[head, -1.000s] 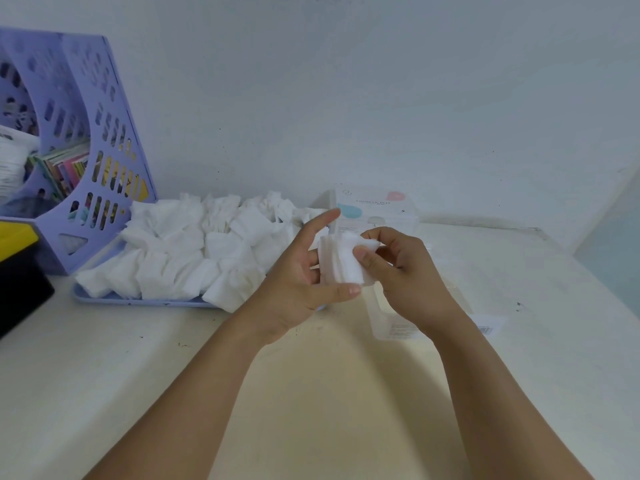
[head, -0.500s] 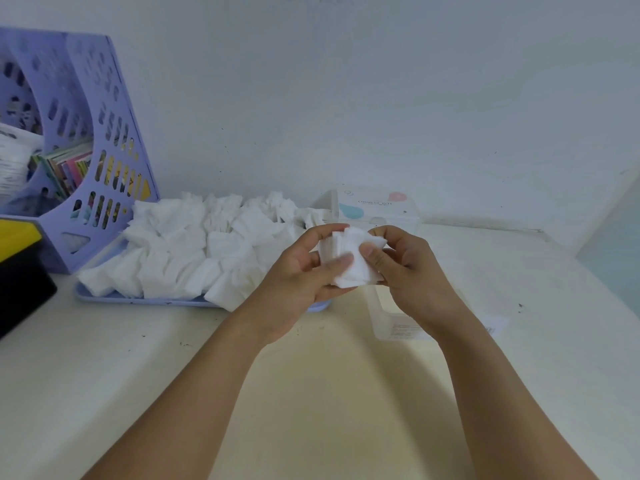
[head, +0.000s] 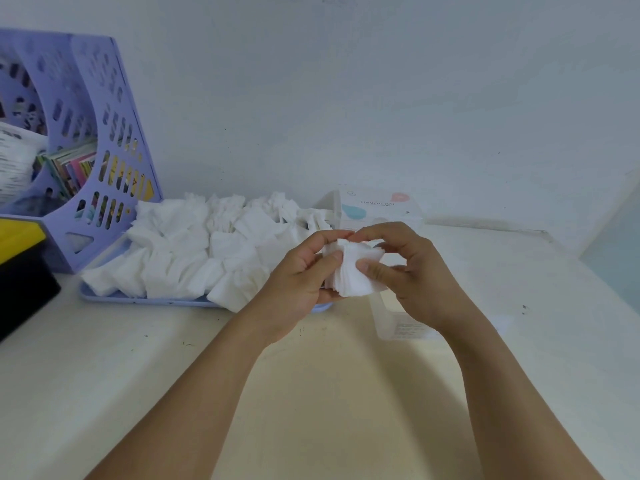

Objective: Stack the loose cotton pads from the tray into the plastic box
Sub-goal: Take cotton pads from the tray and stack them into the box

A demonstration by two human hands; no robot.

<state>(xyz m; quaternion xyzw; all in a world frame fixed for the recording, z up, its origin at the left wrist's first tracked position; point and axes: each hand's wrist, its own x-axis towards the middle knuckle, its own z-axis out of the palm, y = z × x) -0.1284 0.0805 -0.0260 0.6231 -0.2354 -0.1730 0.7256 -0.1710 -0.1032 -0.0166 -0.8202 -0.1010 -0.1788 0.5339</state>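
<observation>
While both hands meet above the table (head: 104, 375), I see a small stack of cotton pads (head: 353, 271) held between them, in the air, just in front of the right end of the tray (head: 138, 299). My left hand (head: 301, 282) grips the stack from the left: its thumb lies over the front face and its forefinger curls over the top edge. My right hand (head: 412, 275) pinches the stack from the right, with the thumb pressed on the front face and the fingers curled over the top and behind. The stack stands on edge, its flat faces turned toward me and toward the wall; the lower part fans out a little. It looks nearly square, so I cannot tell a long axis.

The tray is pale blue and lies near the back edge of the table, its long axis from left to right, heaped with loose white cotton pads (head: 194, 251). Under my right hand stands the clear plastic box (head: 398, 327), mostly hidden by the wrist. Behind it, against the wall, stands a white cardboard carton (head: 377, 209). A purple file holder (head: 114, 161) stands at the back left corner.
</observation>
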